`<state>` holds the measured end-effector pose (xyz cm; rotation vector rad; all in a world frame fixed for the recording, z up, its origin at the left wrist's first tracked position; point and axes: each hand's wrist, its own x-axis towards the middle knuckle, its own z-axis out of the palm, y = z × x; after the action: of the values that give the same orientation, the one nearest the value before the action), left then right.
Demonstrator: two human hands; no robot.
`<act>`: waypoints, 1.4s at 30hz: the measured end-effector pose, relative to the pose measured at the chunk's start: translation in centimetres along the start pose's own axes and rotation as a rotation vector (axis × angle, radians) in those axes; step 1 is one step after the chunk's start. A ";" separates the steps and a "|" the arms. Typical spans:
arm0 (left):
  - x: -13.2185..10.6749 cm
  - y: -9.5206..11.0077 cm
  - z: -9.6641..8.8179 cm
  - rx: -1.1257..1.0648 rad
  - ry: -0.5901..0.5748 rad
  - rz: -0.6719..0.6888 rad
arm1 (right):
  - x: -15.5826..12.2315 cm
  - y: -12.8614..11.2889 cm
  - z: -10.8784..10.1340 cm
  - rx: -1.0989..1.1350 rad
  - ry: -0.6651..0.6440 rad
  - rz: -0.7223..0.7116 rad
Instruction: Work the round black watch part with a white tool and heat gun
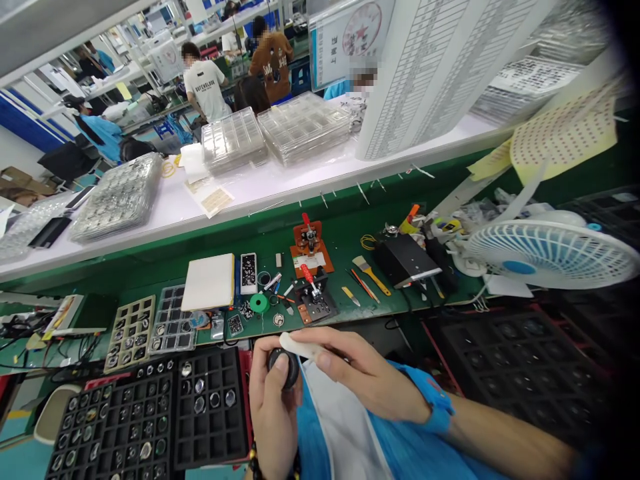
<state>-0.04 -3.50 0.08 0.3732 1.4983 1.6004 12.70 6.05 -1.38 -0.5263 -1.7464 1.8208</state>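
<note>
My left hand (273,400) is closed around a small round black part (283,365), thumb pressed on its top, close in front of my body. My right hand (357,373) pinches a white stick-like tool (300,345) whose tip rests on the black part. Both hands hover below the green bench edge, just right of the black compartment trays (210,407) that hold round watch-like parts.
On the green bench (380,220) lie a white pad (209,281), a green tape roll (259,303), two red-handled clamp jigs (311,267), brushes, a black box (404,260) and a white fan (545,250). Clear tray stacks (300,127) sit on the white shelf. Several people work behind it.
</note>
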 end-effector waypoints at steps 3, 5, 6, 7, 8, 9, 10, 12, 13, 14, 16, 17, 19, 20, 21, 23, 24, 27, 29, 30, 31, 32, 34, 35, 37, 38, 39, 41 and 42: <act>0.1 0.1 0.0 -0.069 -0.061 -0.071 | 0.0 0.1 0.5 0.045 -0.037 -0.004; 0.2 0.1 -0.1 -0.072 -0.095 -0.078 | 0.1 0.2 0.8 0.063 -0.057 0.001; 0.2 0.1 -0.1 -0.069 -0.111 -0.080 | 0.1 0.3 0.9 0.069 -0.062 0.003; 0.2 0.1 -0.2 -0.065 -0.121 -0.078 | 0.1 0.3 1.0 0.078 -0.066 0.003; 0.3 0.1 -0.2 -0.063 -0.126 -0.075 | 0.1 0.3 1.2 0.086 -0.069 0.003; 0.3 0.1 -0.3 -0.060 -0.127 -0.075 | 0.1 0.3 1.3 0.094 -0.071 0.001; 0.3 0.1 -0.3 -0.056 -0.126 -0.076 | 0.1 0.4 1.4 0.098 -0.073 0.000; 0.3 0.0 -0.4 -0.054 -0.119 -0.082 | 0.1 0.5 1.7 0.107 -0.076 -0.006; 0.3 0.0 -0.5 -0.053 -0.115 -0.084 | 0.1 0.5 1.8 0.108 -0.074 -0.007; 0.3 0.0 -0.5 -0.051 -0.110 -0.085 | 0.1 0.6 2.0 0.105 -0.070 -0.006; 0.3 0.0 -0.6 -0.048 -0.102 -0.086 | 0.0 0.7 2.2 0.099 -0.065 0.001; 0.4 0.0 -0.6 -0.049 -0.097 -0.088 | 0.0 0.8 2.3 0.097 -0.062 0.007; 0.4 0.1 -0.7 -0.056 -0.086 -0.093 | 0.0 0.9 2.5 0.096 -0.062 0.017; 0.4 0.1 -0.7 -0.061 -0.081 -0.098 | 0.0 0.9 2.5 0.098 -0.060 0.021; 0.5 0.2 -0.7 -0.067 -0.076 -0.103 | 0.0 1.0 2.6 0.100 -0.052 0.030; 0.4 0.3 -0.8 -0.074 -0.060 -0.115 | 0.0 1.1 2.6 0.124 -0.009 0.063; 0.4 0.3 -0.8 -0.073 -0.049 -0.115 | 0.0 1.3 2.5 0.148 0.028 0.086; 0.3 0.2 -1.1 -0.042 -0.022 -0.062 | 0.2 2.0 1.7 0.219 0.181 0.157; 0.3 0.0 -1.4 -0.005 -0.019 -0.004 | 0.3 2.7 0.7 0.222 0.292 0.185; 0.4 -0.1 -1.5 0.012 -0.015 0.020 | 0.4 3.1 0.0 0.211 0.344 0.195; 0.4 -0.2 -1.6 0.028 -0.013 0.040 | 0.4 3.5 -0.7 0.200 0.393 0.205; 0.5 -0.4 -1.7 0.041 -0.011 0.058 | 0.4 3.8 -1.4 0.189 0.441 0.216; 0.6 -0.5 -1.8 0.061 -0.013 0.084 | 0.2 4.6 -2.8 0.175 0.532 0.254; 0.7 -0.5 -1.8 0.070 -0.016 0.091 | 0.0 5.0 -3.5 0.177 0.572 0.277; 0.8 -0.4 -1.7 0.084 -0.020 0.096 | -0.4 5.9 -4.7 0.191 0.631 0.315; 0.8 -0.3 -1.6 0.090 -0.019 0.095 | -0.6 6.6 -5.4 0.197 0.651 0.328; 0.8 -0.1 -1.4 0.092 -0.017 0.093 | -0.8 7.4 -6.0 0.191 0.668 0.341; 0.9 0.1 -1.1 0.078 -0.020 0.082 | -1.2 9.6 -7.3 0.148 0.700 0.382; 1.0 0.1 -1.0 0.062 -0.022 0.070 | -1.3 11.0 -8.0 0.108 0.719 0.417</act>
<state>-1.35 -3.41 -0.37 0.4815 1.5361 1.6011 17.39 11.40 -13.00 -1.3781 -1.0907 1.6589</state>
